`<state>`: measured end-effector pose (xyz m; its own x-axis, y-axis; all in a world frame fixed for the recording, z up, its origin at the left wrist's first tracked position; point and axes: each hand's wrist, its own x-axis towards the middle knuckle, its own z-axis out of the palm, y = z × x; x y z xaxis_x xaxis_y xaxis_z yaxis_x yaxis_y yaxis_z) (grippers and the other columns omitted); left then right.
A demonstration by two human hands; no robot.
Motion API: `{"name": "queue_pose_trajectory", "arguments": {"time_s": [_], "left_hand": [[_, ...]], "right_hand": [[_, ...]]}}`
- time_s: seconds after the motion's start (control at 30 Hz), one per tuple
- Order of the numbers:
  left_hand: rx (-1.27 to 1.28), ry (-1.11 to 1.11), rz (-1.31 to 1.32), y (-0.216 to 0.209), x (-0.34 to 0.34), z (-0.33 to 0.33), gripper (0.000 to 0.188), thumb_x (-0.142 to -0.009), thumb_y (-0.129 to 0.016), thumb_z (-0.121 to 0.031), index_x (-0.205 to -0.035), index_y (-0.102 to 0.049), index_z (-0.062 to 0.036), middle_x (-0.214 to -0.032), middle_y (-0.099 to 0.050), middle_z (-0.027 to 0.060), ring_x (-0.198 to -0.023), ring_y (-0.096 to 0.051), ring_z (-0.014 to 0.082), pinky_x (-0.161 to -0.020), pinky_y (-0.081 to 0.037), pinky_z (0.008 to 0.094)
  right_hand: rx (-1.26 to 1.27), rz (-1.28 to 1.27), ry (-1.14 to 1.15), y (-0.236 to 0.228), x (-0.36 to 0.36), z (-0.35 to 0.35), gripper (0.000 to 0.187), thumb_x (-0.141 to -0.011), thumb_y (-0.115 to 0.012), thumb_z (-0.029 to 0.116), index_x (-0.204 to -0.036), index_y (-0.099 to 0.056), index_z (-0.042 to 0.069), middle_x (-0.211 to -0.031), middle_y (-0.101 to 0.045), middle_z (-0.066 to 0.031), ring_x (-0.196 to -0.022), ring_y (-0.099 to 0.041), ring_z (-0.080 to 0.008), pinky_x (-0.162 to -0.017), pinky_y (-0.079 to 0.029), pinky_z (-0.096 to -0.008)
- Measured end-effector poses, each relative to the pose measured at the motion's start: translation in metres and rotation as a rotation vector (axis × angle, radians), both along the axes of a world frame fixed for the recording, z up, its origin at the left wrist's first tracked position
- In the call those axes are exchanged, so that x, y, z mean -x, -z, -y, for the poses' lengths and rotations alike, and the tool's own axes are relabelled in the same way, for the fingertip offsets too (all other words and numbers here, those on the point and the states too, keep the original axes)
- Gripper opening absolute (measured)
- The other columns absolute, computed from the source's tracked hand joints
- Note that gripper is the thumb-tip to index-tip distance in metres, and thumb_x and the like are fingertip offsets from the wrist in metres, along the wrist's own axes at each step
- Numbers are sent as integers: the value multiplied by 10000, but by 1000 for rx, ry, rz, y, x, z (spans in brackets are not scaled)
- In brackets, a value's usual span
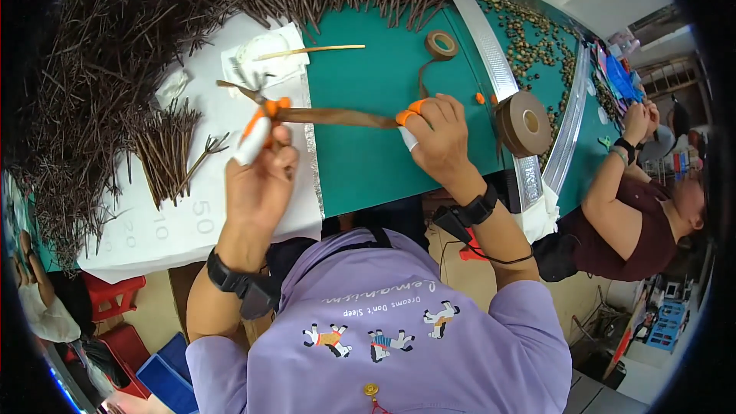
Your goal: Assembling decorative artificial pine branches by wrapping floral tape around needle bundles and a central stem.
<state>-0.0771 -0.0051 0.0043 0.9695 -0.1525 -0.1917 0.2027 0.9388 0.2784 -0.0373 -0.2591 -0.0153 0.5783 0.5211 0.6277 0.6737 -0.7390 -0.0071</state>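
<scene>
Over the desk [376,172], the left hand [264,165] pinches a light-looking twig [244,91], the right hand [438,138] a taut brown tape [337,116]; the twig strikes me as brittle, best held near the base.

The strip [337,116] is brown, the twigs [100,69] darker brown. The desk [383,176] is green, the sheet [253,38] white, the finger guards [416,106] orange and white. The shirt [345,383] is lilac with an animal print.
</scene>
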Motion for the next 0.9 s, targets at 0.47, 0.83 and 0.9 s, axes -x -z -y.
{"name": "queue_pose_trajectory", "arguments": {"time_s": [0.47,0.83,0.9], "left_hand": [[16,-312,70,7,44,-60,293,-842,-514,-94,-1123,-497,-14,-1133,-507,128,-768,-528,135,-522,-372,203],[-77,-316,62,3,36,-37,225,-846,-500,-56,-1067,-535,-32,-1094,-543,108,-746,-529,135,-532,-386,205],[-82,-335,61,0,33,-37,217,-848,-497,-50,-1060,-541,-34,-1087,-548,105,-744,-531,135,-534,-388,207]], "right_hand": [[-370,-150,172,-24,-37,-4,250,-737,-622,71,-977,-565,35,-967,-557,-121,-891,-526,-288,-805,-407,-326],[-103,-746,-488,-45,-30,-123,191,-759,-621,156,-879,-577,14,-780,-578,-84,-749,-525,-226,-663,-410,-303],[-227,-928,-422,-49,-27,-109,163,-770,-613,154,-795,-574,-2,-674,-542,-49,-622,-495,-153,-563,-386,-272]]}}
